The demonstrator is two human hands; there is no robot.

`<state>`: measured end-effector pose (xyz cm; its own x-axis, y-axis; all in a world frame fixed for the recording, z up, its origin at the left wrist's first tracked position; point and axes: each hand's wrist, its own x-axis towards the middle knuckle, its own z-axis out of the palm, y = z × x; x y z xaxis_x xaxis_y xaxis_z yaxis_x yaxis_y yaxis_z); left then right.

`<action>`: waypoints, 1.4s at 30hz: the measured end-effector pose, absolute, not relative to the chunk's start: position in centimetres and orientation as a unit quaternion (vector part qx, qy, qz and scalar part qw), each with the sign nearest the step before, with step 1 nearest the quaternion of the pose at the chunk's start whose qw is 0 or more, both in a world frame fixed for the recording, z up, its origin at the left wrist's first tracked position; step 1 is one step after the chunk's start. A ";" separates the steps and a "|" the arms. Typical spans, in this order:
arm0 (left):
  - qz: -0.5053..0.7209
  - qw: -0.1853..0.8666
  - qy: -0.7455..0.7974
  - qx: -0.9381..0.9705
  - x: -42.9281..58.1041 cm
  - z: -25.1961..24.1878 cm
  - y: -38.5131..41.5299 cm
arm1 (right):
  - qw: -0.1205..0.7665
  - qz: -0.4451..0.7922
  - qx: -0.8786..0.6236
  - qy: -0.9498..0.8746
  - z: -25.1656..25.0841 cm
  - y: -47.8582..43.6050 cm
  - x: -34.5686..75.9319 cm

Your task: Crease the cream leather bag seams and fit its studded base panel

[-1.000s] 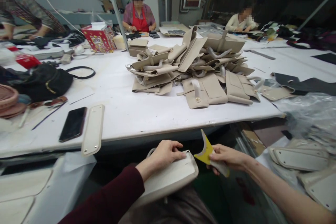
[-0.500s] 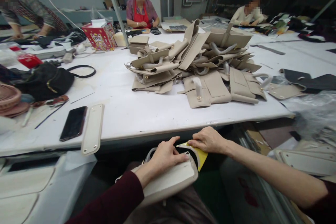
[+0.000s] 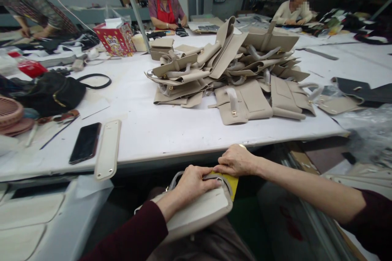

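On my lap lies a pale beige bag (image 3: 196, 212) with its flat cream side up and a clear-wrapped handle at its left. My left hand (image 3: 194, 183) grips the bag's far end, thumb pressed on the cream side and fingers over the edge. A yellow sheet-like piece (image 3: 234, 183) with a pale curved border lies against that end. My right hand (image 3: 234, 161) pinches the yellow piece at its upper edge, its fingertips close to my left fingers. Part of the yellow piece is hidden behind the bag and my hands.
A white table (image 3: 153, 130) stands ahead, with a heap of taupe bag pieces (image 3: 226, 69). A phone (image 3: 85, 142) and an oblong beige panel (image 3: 108, 149) lie near its front edge. More cream panels (image 3: 30, 216) are at lower left. Several people work across the table.
My right hand has moved a little left, bringing the yellow piece against the bag's end. My left fingers have come down from their raised, spread position.
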<state>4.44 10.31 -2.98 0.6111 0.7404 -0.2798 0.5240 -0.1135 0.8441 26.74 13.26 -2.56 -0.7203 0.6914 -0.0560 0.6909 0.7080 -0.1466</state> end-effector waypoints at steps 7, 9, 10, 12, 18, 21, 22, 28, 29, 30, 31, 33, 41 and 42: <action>0.078 0.484 0.446 0.749 4.4 -3.3 10.3 | -0.045 0.079 -0.377 -0.922 -2.7 13.1 26.2; 0.071 0.474 0.449 0.754 4.5 -3.2 10.3 | -0.051 0.078 -0.381 -0.920 -2.8 12.9 26.0; 0.070 0.469 0.448 0.758 4.5 -3.1 10.3 | -0.054 0.079 -0.383 -0.919 -2.8 12.8 25.9; 0.062 0.456 0.450 0.766 4.6 -2.7 10.3 | -0.059 0.081 -0.387 -0.917 -2.9 12.7 25.8; 0.019 0.412 0.452 0.791 4.9 -1.9 10.4 | -0.075 0.101 -0.401 -0.907 -3.0 12.6 25.7; 0.010 0.393 0.449 0.803 4.9 -2.0 10.4 | -0.084 0.110 -0.414 -0.900 -3.1 12.2 25.7; 0.008 0.388 0.445 0.807 4.9 -2.1 10.4 | -0.087 0.113 -0.419 -0.896 -3.1 12.0 25.7; 0.010 0.327 0.412 0.850 4.8 -3.4 10.0 | -0.098 0.126 -0.477 -0.864 -3.4 9.9 25.1; 0.014 0.320 0.407 0.856 4.7 -3.5 9.9 | -0.098 0.127 -0.487 -0.859 -3.3 9.5 25.0; 0.018 0.320 0.401 0.858 4.6 -3.6 9.8 | -0.097 0.128 -0.495 -0.854 -3.3 9.0 24.8; 0.024 0.330 0.395 0.857 4.5 -3.7 9.7 | -0.096 0.129 -0.503 -0.849 -3.2 8.6 24.6; 0.046 0.384 0.381 0.840 4.3 -3.6 9.8 | -0.091 0.133 -0.516 -0.841 -3.0 7.8 24.3; 0.051 0.615 0.400 0.677 3.5 -2.9 11.2 | -0.007 0.193 -0.571 -0.798 -3.7 4.3 25.2; 0.055 0.640 0.395 0.657 3.4 -2.9 11.3 | 0.009 0.208 -0.584 -0.785 -4.1 3.9 25.6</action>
<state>3.39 11.30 -2.89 0.6823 0.5895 -0.4325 0.4477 0.1308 0.8846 25.57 3.89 -4.12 -0.3188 0.9199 -0.2285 0.9124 0.2325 -0.3369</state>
